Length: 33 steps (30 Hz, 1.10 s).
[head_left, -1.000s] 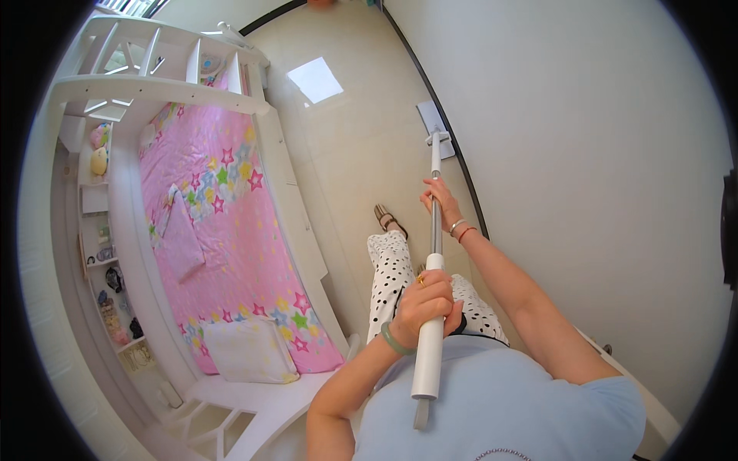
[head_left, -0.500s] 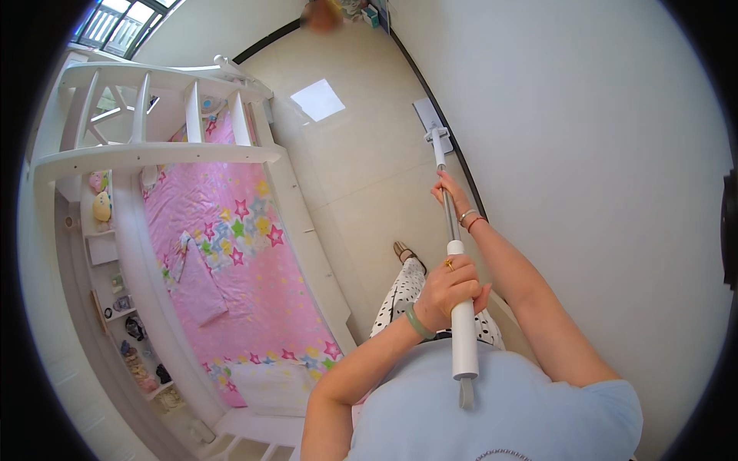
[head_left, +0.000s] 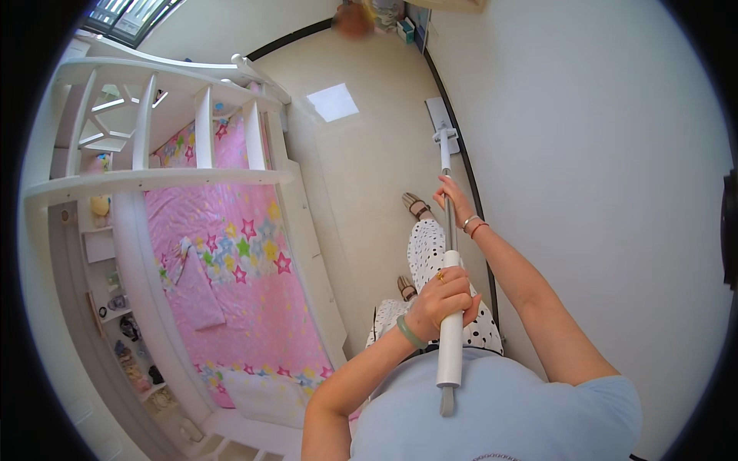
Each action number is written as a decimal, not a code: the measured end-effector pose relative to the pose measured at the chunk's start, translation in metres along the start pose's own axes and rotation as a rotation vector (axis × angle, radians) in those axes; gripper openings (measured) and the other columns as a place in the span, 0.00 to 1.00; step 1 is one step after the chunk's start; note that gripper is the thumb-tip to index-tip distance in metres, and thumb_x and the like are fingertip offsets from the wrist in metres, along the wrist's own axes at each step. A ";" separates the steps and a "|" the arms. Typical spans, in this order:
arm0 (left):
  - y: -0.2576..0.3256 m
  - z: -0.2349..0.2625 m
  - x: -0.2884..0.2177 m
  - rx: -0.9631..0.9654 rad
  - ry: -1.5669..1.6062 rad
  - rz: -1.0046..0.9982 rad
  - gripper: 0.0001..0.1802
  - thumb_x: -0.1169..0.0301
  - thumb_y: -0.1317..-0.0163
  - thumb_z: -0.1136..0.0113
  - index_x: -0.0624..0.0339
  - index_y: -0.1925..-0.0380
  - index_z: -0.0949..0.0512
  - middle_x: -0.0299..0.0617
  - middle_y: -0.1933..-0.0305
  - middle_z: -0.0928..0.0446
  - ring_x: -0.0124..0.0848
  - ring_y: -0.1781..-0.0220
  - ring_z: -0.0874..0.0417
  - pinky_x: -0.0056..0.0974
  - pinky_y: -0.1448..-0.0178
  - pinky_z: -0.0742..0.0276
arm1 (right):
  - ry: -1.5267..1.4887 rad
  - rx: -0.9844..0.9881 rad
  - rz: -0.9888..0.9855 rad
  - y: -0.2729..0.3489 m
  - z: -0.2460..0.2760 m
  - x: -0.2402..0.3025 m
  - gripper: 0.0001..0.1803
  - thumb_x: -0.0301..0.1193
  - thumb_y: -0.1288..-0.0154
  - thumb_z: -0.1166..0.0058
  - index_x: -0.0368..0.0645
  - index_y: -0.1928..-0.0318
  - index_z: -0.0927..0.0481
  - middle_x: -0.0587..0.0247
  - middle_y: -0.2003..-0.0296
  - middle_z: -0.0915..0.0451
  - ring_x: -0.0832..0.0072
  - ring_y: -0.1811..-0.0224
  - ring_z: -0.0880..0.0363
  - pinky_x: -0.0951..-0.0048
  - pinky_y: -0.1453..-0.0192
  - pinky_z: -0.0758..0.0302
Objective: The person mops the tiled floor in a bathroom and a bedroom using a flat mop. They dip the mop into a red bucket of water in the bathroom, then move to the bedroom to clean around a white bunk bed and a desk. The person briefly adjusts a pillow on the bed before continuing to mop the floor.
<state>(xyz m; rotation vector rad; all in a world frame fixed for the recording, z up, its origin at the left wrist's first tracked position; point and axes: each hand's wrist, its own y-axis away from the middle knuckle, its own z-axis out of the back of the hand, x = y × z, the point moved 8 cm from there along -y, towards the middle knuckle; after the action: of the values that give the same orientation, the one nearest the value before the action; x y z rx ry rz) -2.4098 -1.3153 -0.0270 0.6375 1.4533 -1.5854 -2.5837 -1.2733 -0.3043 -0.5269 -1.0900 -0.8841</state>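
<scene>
A flat mop with a long handle (head_left: pixel 449 330) reaches from my chest down to the floor; its white rectangular head (head_left: pixel 442 123) lies on the cream tiles along the dark skirting of the wall on the right. My left hand (head_left: pixel 444 296) is closed around the thick white upper grip of the handle. My right hand (head_left: pixel 453 200) grips the thin grey shaft lower down, closer to the mop head. Both feet in sandals (head_left: pixel 415 206) stand on the floor just left of the shaft.
A white bunk bed frame (head_left: pixel 154 180) with a pink star-patterned cover (head_left: pixel 231 261) fills the left. Shelves with small items (head_left: pixel 127 330) sit at its end. A white wall (head_left: pixel 600 154) rises on the right. Boxes and an orange object (head_left: pixel 355 17) stand in the far corner.
The mop head has slid farther along the wall, away from me. My view has turned, so the bed appears larger and nearer; both hands keep their hold.
</scene>
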 end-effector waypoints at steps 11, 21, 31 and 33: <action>-0.147 0.066 0.099 -0.154 -0.051 0.077 0.17 0.88 0.54 0.39 0.58 0.82 0.37 0.38 0.77 0.31 0.36 0.73 0.26 0.44 0.52 0.20 | 0.205 0.104 0.159 -0.203 0.013 0.021 0.07 0.34 0.37 0.43 0.45 0.64 0.25 0.54 0.40 0.29 0.56 0.44 0.26 0.62 0.44 0.27; -0.229 0.137 0.178 -0.400 -0.064 0.028 0.15 0.90 0.51 0.43 0.60 0.80 0.36 0.39 0.79 0.28 0.34 0.76 0.25 0.46 0.55 0.21 | 0.393 0.284 0.161 -0.356 -0.003 0.032 0.09 0.38 0.36 0.43 0.46 0.65 0.23 0.59 0.43 0.25 0.57 0.46 0.26 0.61 0.43 0.27; -0.193 0.218 0.153 -0.577 -0.134 0.123 0.11 0.89 0.47 0.49 0.60 0.77 0.34 0.40 0.79 0.28 0.32 0.76 0.26 0.50 0.52 0.24 | 0.403 0.351 0.336 -0.358 -0.103 0.092 0.08 0.38 0.37 0.43 0.49 0.66 0.22 0.66 0.50 0.22 0.59 0.50 0.25 0.59 0.46 0.27; -0.177 0.225 0.144 -0.624 -0.180 0.130 0.11 0.89 0.47 0.49 0.60 0.77 0.34 0.40 0.79 0.28 0.32 0.76 0.26 0.50 0.51 0.24 | 0.369 0.388 0.437 -0.354 -0.130 0.106 0.08 0.38 0.37 0.43 0.49 0.66 0.22 0.68 0.51 0.21 0.59 0.51 0.25 0.59 0.48 0.26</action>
<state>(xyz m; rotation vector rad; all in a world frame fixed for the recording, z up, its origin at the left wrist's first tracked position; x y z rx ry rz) -2.5913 -1.5796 -0.0126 0.2101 1.6168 -0.9771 -2.7873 -1.6066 -0.2749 -0.2468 -0.7402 -0.3512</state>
